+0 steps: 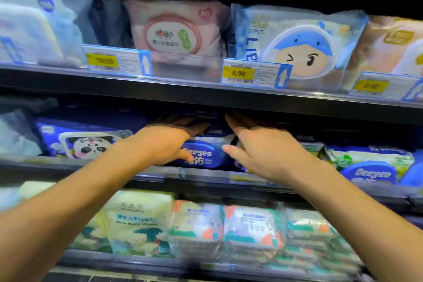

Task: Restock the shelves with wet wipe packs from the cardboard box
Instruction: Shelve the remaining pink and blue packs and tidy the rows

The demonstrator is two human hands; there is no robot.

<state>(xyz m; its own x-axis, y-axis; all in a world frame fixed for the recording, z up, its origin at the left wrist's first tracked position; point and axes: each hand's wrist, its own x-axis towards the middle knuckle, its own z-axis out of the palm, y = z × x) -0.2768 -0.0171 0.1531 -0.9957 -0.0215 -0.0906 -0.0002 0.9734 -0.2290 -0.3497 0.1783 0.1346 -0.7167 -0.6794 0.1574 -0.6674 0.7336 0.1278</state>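
A blue Deeyeo wet wipe pack (203, 154) stands on the middle shelf (206, 175), partly pushed in under the shelf above. My left hand (167, 142) holds its left end, fingers over the top and thumb on the front. My right hand (263, 151) holds its right end the same way, fingers reaching back over the top into the dark. The back of the pack is hidden in shadow. The cardboard box is out of view.
A panda-print blue pack (87, 139) sits left of the held pack, and more Deeyeo packs (370, 167) sit to its right. The top shelf (183, 89) carries pink and blue packs behind price tags (254, 73). The lower shelf holds yellow and orange-teal packs (251, 226).
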